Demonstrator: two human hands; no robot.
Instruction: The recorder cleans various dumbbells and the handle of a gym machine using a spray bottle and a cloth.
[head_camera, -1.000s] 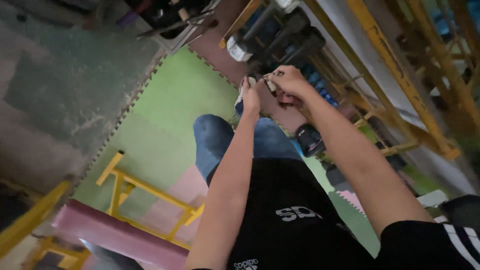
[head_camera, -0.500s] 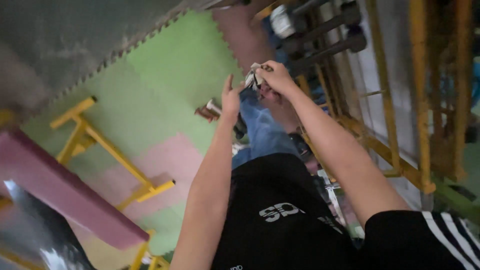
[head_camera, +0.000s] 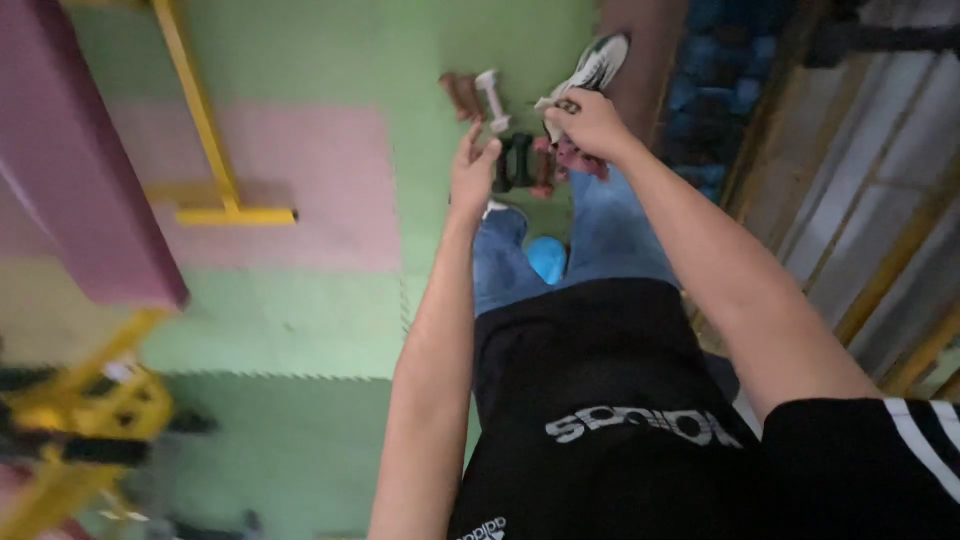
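Note:
My right hand is closed on the edge of a white sneaker with dark stripes, held out in front of me above my blue-jeaned legs. My left hand is just left of it, fingers spread and holding nothing, apart from the sneaker. Beyond my hands, small dumbbells lie on the green mat: a white one, a brown one, a black one and a reddish one.
A pink padded bench on a yellow frame stands at left over green and pink foam mats. Yellow metal racking and blue items run along the right. A blue object lies between my legs.
The view has swung toward the floor mats. My left hand has come off the sneaker and opened; my right hand still holds it.

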